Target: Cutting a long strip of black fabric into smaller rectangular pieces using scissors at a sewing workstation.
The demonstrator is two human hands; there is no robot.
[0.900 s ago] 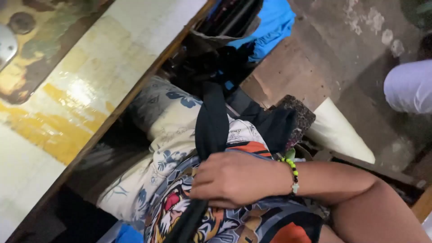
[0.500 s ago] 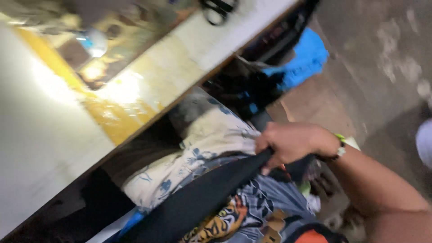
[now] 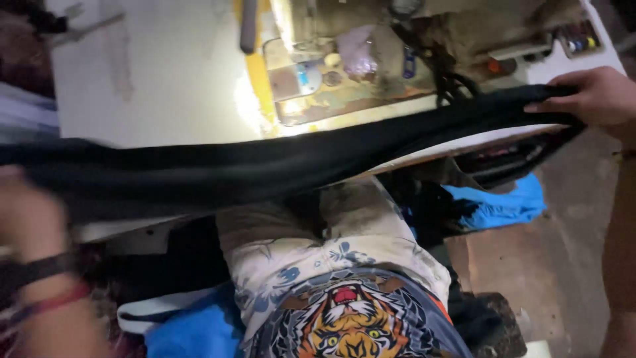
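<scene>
Black cloth (image 3: 265,172) stretched across mid-frame, over table (image 3: 165,86) edge; right hand (image 3: 593,99) upper right, fingers clamped on it; left hand (image 3: 30,219) lower left, blurred, grip unclear.

It looks like a small tailoring workshop: a worn sewing machine (image 3: 371,59) on a white table (image 3: 165,86), thread spools (image 3: 578,44), and fabric heaps (image 3: 503,202) on the floor.

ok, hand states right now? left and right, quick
Left hand: blurred, at the near end of the black fabric strip; grip cannot be told.
Right hand: closed on the far end of the black fabric strip, above the sewing table.
</scene>
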